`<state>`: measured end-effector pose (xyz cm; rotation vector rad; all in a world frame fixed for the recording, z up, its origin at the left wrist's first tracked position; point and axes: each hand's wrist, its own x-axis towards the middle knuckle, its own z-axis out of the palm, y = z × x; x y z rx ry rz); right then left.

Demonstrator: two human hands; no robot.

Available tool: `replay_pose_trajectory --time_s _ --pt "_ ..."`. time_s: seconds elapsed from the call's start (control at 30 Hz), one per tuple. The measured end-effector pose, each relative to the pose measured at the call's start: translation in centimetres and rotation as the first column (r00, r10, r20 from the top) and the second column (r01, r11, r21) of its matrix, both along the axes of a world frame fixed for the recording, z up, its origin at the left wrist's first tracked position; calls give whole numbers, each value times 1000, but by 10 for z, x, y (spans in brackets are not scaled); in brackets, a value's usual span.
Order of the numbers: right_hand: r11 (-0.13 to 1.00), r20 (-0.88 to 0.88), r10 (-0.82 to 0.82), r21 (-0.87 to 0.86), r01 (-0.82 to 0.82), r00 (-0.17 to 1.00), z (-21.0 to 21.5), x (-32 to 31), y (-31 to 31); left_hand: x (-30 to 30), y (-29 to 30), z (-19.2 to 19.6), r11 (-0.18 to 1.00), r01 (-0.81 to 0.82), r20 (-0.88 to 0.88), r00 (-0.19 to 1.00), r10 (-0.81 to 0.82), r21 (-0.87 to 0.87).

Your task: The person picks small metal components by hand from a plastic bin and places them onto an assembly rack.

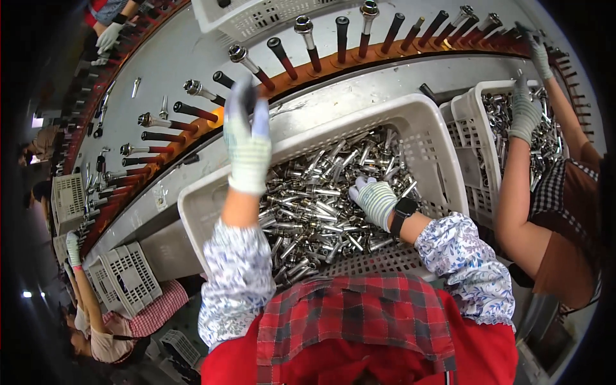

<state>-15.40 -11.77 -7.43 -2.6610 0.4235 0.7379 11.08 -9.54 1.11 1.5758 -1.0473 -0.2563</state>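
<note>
Shiny metal tube-shaped fittings (321, 205) lie heaped in a light grey plastic basket (443, 154) in front of me. My right hand (377, 200), in a striped, grey-tipped glove, rests in the heap with its fingers curled down among the fittings; whatever it grips is hidden. My left hand (247, 144), gloved alike, is raised over the basket's far left edge. Its fingers stretch upward, slightly blurred, with the thumb apart, and nothing shows in them. Beyond it stands a curved row of red posts with black tips (282, 56); some carry a chrome fitting (249, 61).
At the right, a co-worker's gloved hand (525, 115) hovers over another basket of fittings (487, 147); their other hand reaches the row. Loose fittings (136, 87) lie on the metal table beyond. Another basket (269, 19) stands at the back. More workers and stacked baskets (125, 279) are at left.
</note>
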Motion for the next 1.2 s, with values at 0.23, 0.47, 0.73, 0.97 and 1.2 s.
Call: replay_pose_trajectory --time_s 0.23,0.47,0.73,0.97,1.2 --pt "998 -139 -18 50 25 990 18 21 11 -48 93 -80 700 41 486 691 -535 713" --pt "923 -139 76 385 -16 987 58 19 20 -31 76 -103 401 86 236 690 -685 912" --pt "185 5 -588 974 129 809 130 -1 -12 -56 60 -7 851 421 622 586 -519 314" --pt "-244 -260 -836 965 98 483 116 -11 -43 -5 -78 34 960 68 -189 974 -123 -270" --pt "-196 -238 -878 970 142 414 117 -7 -51 61 -76 -5 998 19 -27 999 -20 -64"
